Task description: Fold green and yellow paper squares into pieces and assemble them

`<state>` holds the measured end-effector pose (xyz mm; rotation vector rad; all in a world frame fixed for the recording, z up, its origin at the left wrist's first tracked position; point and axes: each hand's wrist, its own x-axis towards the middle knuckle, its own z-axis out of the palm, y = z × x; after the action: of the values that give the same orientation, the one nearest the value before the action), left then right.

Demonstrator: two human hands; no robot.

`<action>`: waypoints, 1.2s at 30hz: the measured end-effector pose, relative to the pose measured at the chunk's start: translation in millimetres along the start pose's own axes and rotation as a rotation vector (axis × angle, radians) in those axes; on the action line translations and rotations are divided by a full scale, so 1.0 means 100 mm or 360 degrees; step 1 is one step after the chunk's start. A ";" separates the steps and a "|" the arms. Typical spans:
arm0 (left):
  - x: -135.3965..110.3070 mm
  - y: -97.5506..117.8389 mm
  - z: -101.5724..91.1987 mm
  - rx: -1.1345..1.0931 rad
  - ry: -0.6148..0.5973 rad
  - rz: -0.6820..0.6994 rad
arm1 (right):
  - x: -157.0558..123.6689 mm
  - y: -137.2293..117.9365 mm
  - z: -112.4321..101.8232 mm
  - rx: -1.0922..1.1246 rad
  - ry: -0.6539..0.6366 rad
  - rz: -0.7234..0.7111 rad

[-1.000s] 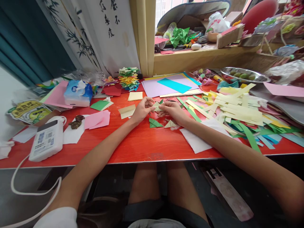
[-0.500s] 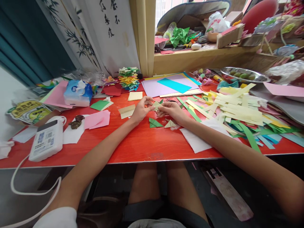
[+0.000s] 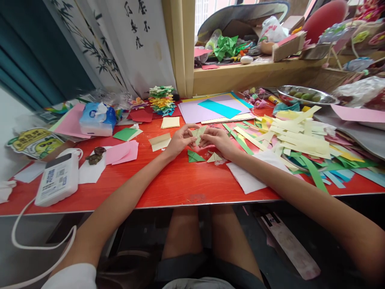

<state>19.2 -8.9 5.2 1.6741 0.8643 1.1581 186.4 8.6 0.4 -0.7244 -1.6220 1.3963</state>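
a small, pale green piece of folded paper [image 3: 198, 134] is held over the glossy red bench [image 3: 168, 188], between the person's two bare hands. the left hand [image 3: 181, 141] has its grip clamped on the paper's left side, thumb and fingers together; the right hand [image 3: 219, 141] pinches the right side in the same way.

just below the hands, on the bench, lie a dark green folded paper triangle [image 3: 195, 156] and, to its right, a cream folded paper triangle [image 3: 214, 157]. near the left hand is a tan paper rectangle [image 3: 160, 141] with a crease across it, and behind that a stack of cream paper squares [image 3: 170, 122]. a plain white paper sheet [image 3: 245, 176] lies partly under the right forearm, near a loose heap of pale yellow paper strips [image 3: 303, 138]. farther back, a bright blue paper rectangle [image 3: 219, 108] rests on a large lilac paper sheet [image 3: 192, 112], right of a multicoloured tower of folded paper pieces [image 3: 162, 100].
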 end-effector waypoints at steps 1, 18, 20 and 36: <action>0.00 0.00 0.00 -0.0007 -0.0016 -0.0008 | 0.00 0.00 0.00 -0.0003 -0.0001 0.0009; 0.00 -0.05 -0.02 0.0566 0.0081 0.0248 | 0.00 0.01 -0.03 0.0063 0.0028 0.0029; 0.01 -0.05 -0.02 0.0656 0.0115 0.0284 | 0.00 0.01 -0.03 0.0087 -0.0017 0.0025; 0.00 -0.03 -0.01 0.1252 0.0070 0.0655 | -0.02 0.03 -0.03 0.0224 -0.0002 0.0014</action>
<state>17.7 -7.7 2.8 2.5662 1.1241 1.1999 189.1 9.1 -3.0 -0.6489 -1.5061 1.5004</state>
